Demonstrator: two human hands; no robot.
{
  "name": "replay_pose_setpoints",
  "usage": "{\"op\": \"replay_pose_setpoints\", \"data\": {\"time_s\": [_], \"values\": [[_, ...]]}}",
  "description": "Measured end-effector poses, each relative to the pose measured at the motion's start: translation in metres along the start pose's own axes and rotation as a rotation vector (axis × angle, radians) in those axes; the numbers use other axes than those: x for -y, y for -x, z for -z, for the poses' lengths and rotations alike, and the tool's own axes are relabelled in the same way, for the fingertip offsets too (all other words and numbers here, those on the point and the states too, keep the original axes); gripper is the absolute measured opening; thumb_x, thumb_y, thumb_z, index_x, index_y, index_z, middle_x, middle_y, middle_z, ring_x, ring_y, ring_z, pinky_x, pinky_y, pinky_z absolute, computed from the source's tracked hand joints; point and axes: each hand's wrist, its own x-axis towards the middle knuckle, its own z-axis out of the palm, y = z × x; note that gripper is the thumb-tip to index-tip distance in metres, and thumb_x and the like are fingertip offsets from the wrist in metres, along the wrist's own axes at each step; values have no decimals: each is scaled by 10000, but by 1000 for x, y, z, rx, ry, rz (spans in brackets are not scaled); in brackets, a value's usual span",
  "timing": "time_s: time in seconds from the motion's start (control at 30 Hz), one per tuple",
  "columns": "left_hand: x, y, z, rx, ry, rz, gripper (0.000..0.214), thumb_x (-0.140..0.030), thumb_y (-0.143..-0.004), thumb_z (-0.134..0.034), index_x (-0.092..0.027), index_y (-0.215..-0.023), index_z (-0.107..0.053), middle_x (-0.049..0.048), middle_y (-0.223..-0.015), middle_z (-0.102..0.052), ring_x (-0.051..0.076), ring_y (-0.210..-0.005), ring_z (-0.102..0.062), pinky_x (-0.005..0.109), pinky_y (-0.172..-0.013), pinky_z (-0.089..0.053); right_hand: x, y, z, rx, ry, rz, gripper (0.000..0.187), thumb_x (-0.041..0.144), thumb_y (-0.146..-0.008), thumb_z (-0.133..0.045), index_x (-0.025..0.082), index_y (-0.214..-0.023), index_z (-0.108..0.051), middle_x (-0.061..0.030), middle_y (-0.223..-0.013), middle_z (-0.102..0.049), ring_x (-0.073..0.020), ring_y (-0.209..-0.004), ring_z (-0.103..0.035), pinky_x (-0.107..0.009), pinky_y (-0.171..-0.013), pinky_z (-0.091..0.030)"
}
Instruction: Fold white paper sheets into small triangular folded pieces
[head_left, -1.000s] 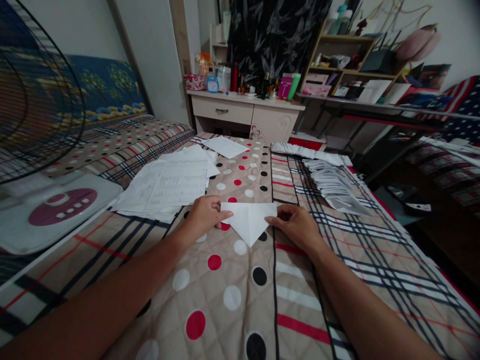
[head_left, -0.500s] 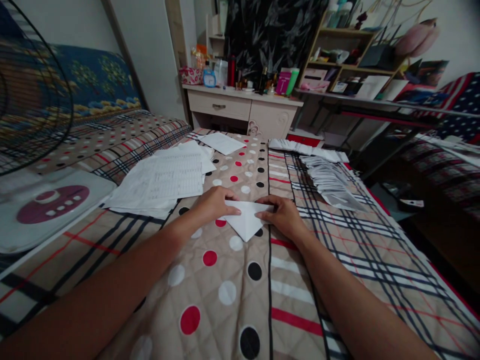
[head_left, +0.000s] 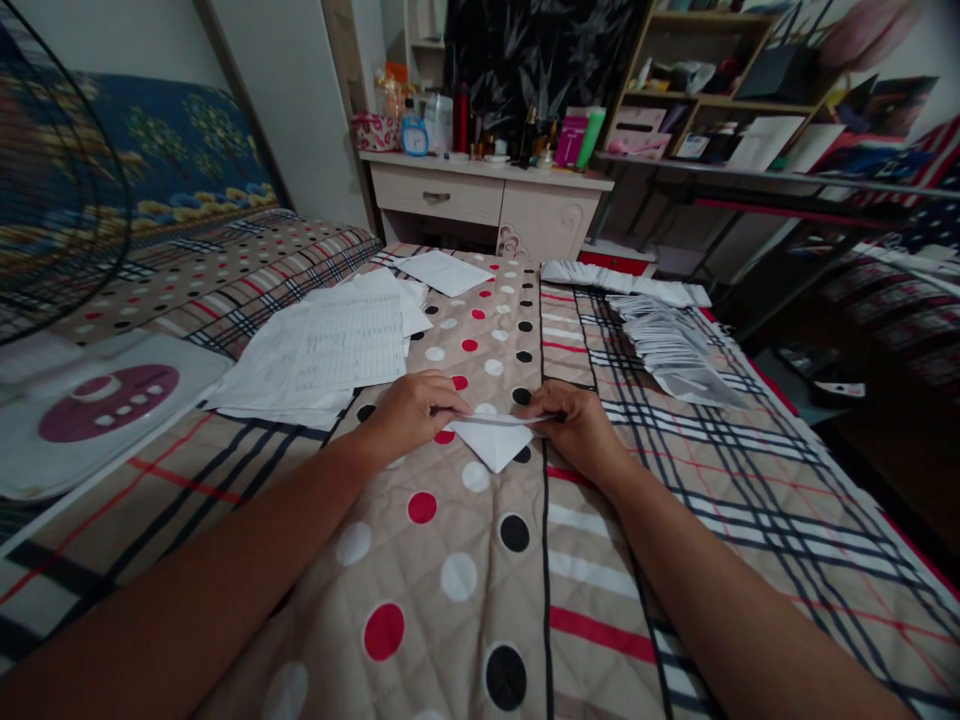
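A folded white paper triangle (head_left: 493, 442) lies on the quilted bedspread (head_left: 465, 580), its point toward me. My left hand (head_left: 409, 410) pinches its upper left corner. My right hand (head_left: 574, 425) pinches the upper right corner. Both hands have the top edge lifted and folding over toward me, fingers closed on the sheet.
A loose pile of printed sheets (head_left: 330, 350) lies left of the hands and a single sheet (head_left: 444, 271) beyond. A row of folded paper pieces (head_left: 667, 345) runs along the right side. A fan base (head_left: 90, 405) sits at the left. A dresser (head_left: 487, 205) stands past the bed's end.
The flat triangle's top edge has been raised and folded toward me, so less of the paper shows. Both hands moved closer together at its corners.
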Motion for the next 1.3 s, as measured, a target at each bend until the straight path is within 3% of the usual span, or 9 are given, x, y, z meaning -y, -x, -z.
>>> {"op": "replay_pose_setpoints", "data": {"time_s": [0.27,0.57,0.87,1.1,1.3], "values": [[3,8,14,45,-58,-143,268,-19,-779,-594,-213,-862,-758,34,-783,-717,156,-766,-620,290,-708,-513,-1,3,0,12,167,85,371,-43,-720,-510,200,-806,-777,-44,-789,-656,-159,-740,-612,-259,-647,-475],[5,10,19,77,-103,-226,280,-1,-786,-548,-189,-851,-746,41,-794,-702,162,-790,-608,300,-720,-508,1,4,0,14,252,135,369,-28,-746,-495,196,-804,-782,-53,-803,-660,-167,-749,-616,-261,-647,-481],[-7,11,22,167,-207,-217,294,-18,-818,-502,-204,-838,-729,35,-812,-663,162,-839,-590,287,-752,-498,-2,5,-1,31,392,191,333,9,-793,-517,226,-767,-768,-54,-818,-669,-185,-782,-606,-292,-695,-472],[-1,14,18,113,-170,-166,291,-17,-794,-512,-193,-839,-740,45,-802,-655,160,-831,-612,294,-763,-518,1,7,-1,53,423,165,303,43,-818,-530,220,-809,-775,-60,-844,-673,-197,-809,-602,-309,-723,-473],[-2,13,18,140,-171,-129,304,-4,-766,-528,-205,-832,-746,36,-839,-673,159,-849,-618,288,-763,-507,1,6,-1,56,428,180,302,37,-812,-529,213,-802,-774,-63,-831,-664,-196,-796,-591,-311,-706,-464]]}}
